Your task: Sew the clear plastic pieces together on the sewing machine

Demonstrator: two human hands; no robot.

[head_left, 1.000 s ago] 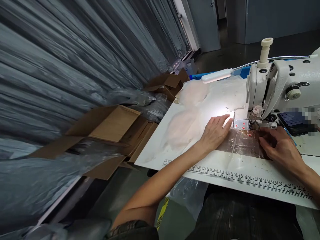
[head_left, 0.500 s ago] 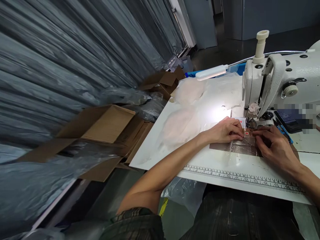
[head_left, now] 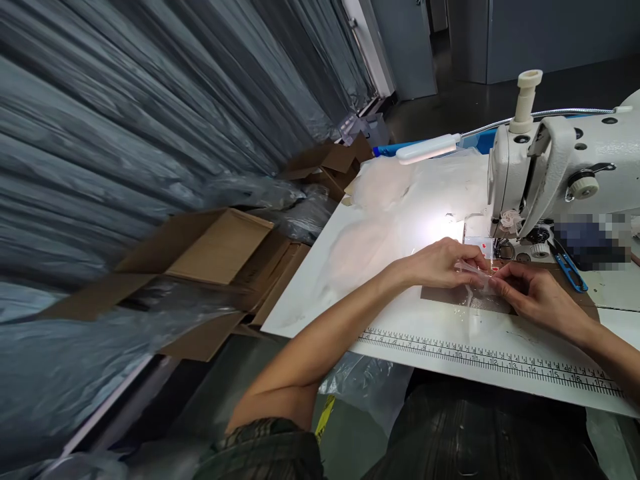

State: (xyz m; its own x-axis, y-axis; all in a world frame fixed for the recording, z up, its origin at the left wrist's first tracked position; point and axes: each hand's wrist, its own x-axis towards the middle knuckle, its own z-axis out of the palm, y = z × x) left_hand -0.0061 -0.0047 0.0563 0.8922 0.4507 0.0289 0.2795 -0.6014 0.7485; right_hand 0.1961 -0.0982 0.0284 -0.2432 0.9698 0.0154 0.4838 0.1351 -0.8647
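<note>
A thin, sheer piece of material [head_left: 475, 269] is pinched between the fingers of my left hand [head_left: 447, 263], just in front of the sewing machine's needle area. My right hand [head_left: 530, 293] meets it from the right, its thumb and index finger closed on the same sheer piece. Under both hands lies a brown plate [head_left: 440, 294] on the white table [head_left: 400, 320]. The white sewing machine [head_left: 505, 167] stands behind, with a small pale fabric flower [head_left: 511, 221] on its head. Small red marks show near the needle plate.
Blue thread snips [head_left: 569, 265] lie right of the needle area. Pale round fabric pieces [head_left: 357, 253] rest on the table's left. A lit lamp [head_left: 429, 149] hangs behind them. A ruler strip [head_left: 475, 357] runs along the front edge. Cardboard boxes [head_left: 220, 247] stand left.
My right hand has moved left to meet my left hand. The sheer piece is now gathered and raised between my fingers. The snips are more visible.
</note>
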